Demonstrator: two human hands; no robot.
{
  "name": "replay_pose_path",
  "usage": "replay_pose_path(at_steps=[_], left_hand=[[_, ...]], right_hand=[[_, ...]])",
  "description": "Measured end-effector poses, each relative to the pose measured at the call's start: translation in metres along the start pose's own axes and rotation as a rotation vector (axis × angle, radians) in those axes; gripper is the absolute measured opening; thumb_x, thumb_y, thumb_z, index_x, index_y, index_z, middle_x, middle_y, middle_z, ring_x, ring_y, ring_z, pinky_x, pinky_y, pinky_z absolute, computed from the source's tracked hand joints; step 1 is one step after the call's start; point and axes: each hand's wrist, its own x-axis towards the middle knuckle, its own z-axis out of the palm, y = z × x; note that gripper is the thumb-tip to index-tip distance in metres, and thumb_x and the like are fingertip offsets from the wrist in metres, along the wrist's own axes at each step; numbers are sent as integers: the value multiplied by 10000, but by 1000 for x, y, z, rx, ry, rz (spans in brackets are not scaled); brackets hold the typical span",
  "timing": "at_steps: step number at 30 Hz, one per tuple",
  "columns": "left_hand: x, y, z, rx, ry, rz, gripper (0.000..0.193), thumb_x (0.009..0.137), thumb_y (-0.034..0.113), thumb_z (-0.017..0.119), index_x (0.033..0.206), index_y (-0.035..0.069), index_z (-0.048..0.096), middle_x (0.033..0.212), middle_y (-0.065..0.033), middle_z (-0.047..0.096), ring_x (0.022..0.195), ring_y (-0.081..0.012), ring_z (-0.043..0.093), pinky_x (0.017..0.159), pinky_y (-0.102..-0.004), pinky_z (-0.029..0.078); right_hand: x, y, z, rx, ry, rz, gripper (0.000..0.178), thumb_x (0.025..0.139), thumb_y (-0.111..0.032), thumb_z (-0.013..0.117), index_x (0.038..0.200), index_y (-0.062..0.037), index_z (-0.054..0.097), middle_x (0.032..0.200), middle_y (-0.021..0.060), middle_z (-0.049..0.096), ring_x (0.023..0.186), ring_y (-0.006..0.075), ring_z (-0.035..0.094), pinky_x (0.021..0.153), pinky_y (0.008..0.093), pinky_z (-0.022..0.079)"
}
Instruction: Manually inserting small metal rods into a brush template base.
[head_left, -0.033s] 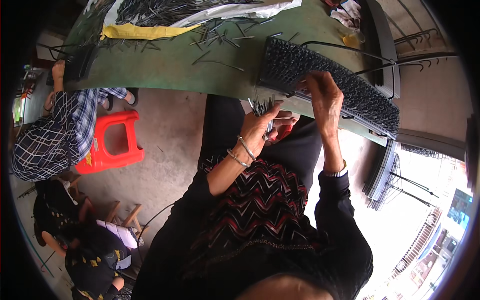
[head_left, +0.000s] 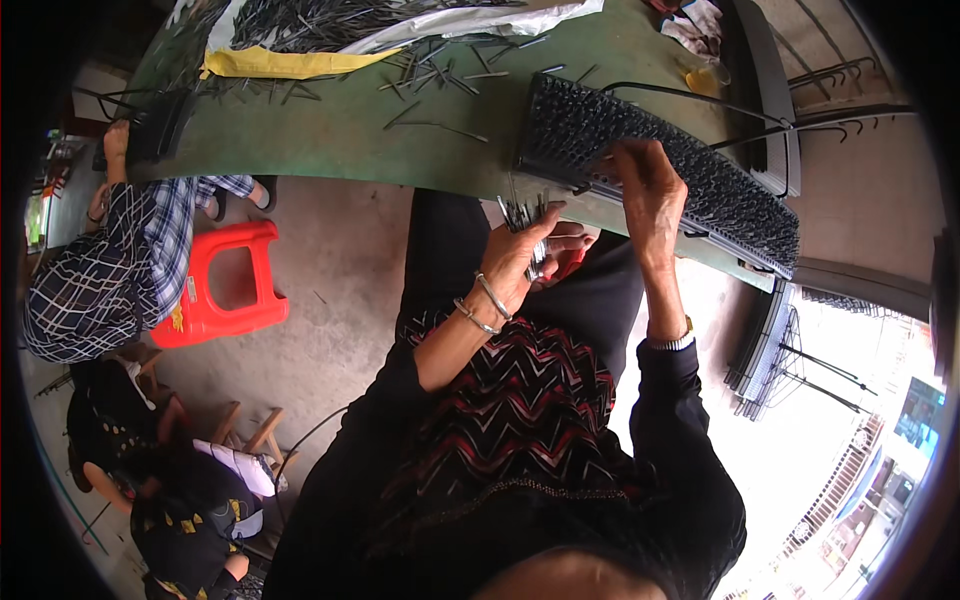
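A bundle of thin grey metal sticks (head_left: pixel 520 214) is gripped in my left hand (head_left: pixel 510 258), its ends poking up past the thumb. My right hand (head_left: pixel 654 200) is up against a long black rack (head_left: pixel 735 203), whose top is densely packed with small dark ends. The fingers of that hand are pinched together at the rack's near side; whatever is between them is too small or hidden to make out. A wire handle (head_left: pixel 690 95) arches behind the rack, which lies across the right end of the green table (head_left: pixel 330 140).
Loose sticks (head_left: pixel 430 75) lie on the table beside an open sack (head_left: pixel 300 64) heaped with more. Gloves (head_left: pixel 692 28) and a yellowish cup (head_left: pixel 705 78) sit at the back right. To the left are a red stool (head_left: pixel 225 325) and several other people. Racks (head_left: pixel 765 345) stand at right.
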Motion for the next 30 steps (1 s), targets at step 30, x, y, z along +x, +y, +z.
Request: replay_pose_path(at_steps=[30], left_hand=[[-10, 1, 7, -19, -99, -1, 334, 965, 265, 526, 1141, -15, 569, 773, -52, 566, 557, -56, 400, 485, -204, 310]], right_hand=[[18, 30, 5, -924, 182, -579, 215, 809, -166, 684, 1022, -185, 696, 932, 54, 576, 801, 241, 579, 663, 340, 473]])
